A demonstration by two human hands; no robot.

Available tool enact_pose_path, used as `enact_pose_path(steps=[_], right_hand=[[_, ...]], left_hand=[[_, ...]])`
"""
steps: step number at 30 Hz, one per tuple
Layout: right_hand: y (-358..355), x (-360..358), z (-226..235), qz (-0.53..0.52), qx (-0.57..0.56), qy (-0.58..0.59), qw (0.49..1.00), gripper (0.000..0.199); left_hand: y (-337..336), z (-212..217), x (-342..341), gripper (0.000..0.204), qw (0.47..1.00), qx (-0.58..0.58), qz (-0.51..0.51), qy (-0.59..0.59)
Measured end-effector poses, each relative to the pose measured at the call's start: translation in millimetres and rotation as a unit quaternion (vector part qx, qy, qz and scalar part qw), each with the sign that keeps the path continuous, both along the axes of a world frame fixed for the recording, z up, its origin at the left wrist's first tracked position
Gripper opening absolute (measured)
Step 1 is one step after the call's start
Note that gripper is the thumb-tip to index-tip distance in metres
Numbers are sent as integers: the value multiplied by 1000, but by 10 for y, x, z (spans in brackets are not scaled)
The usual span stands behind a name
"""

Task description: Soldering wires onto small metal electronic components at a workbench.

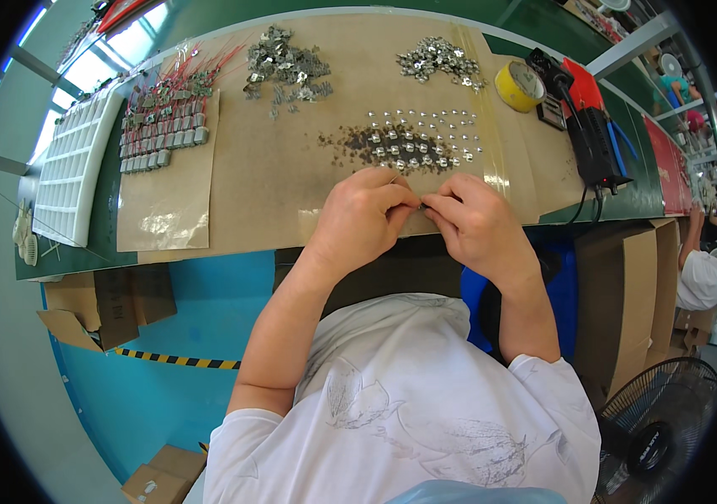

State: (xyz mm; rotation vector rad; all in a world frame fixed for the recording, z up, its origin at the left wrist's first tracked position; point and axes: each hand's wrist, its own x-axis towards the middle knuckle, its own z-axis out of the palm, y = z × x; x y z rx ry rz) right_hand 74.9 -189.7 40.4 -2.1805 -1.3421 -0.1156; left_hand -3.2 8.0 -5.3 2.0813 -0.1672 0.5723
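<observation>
head view: the left hand [364,214] and right hand [478,223] meet fingertip to fingertip, thumb and forefinger of each pinched narrow on a small dark part [422,207] between them. it sits at the right end of the left fingers and the left end of the right, so neither hand is clearly nearer; its long axis is too covered to tell. just beyond the knuckles, away from the body, spread dark bits [331,139] and rows of shiny metal pieces [407,136]. farther out lie a heap of metal clips [438,60], a yellow tape roll [520,87] to the right, and red-wired motors [163,140] well off left.
</observation>
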Motion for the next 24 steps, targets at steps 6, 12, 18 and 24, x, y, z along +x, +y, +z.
enact_pose_path(steps=[6, 12, 18, 24], right_hand=[[35, -18, -6, -12, 0, -4, 1000, 15], [28, -12, -42, -22, 13, 6, 1000, 11], [-9, -1, -54, -45, 26, -31, 998, 12], [-288, 163, -6, -154, 20, -105, 982, 11]], left_hand=[[9, -5, 1, 11, 1000, 17, 3, -3], [-4, -10, -2, 11, 1000, 15, 8, -6], [-9, -4, 2, 11, 1000, 5, 3, -9], [-9, 9, 3, 11, 1000, 12, -3, -11]])
